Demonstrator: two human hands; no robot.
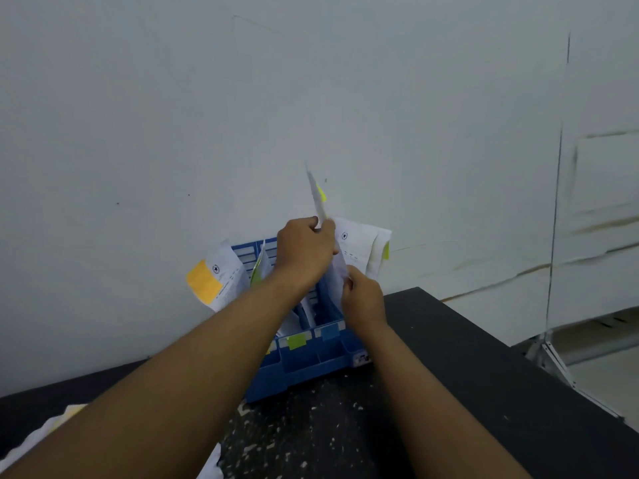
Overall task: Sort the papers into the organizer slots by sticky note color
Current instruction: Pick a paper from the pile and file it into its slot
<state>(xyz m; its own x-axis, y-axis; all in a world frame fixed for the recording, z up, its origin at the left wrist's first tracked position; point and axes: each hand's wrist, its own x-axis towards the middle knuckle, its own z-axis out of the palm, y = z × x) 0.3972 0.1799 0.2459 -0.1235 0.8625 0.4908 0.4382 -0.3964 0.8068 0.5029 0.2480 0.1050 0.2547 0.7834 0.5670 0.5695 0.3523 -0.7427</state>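
Note:
A blue plastic organizer [304,368] stands on the dark table against the white wall. Its front bears a green label [297,341] and a blue label [330,332]. My left hand [304,252] grips a white paper [316,198] with a yellow-green sticky note [322,193], held edge-on above the slots. My right hand [363,295] pinches the lower part of that same sheet over the right slots. A paper with an orange sticky note [204,281] leans in the left slot. More papers [363,250] stand at the right, one with a yellow-green note [386,250].
A loose pile of papers [38,440] lies at the table's near left corner, partly behind my left arm. The dark table [466,375] is speckled with white flecks and ends at the right, with a metal stand [553,357] on the floor beyond.

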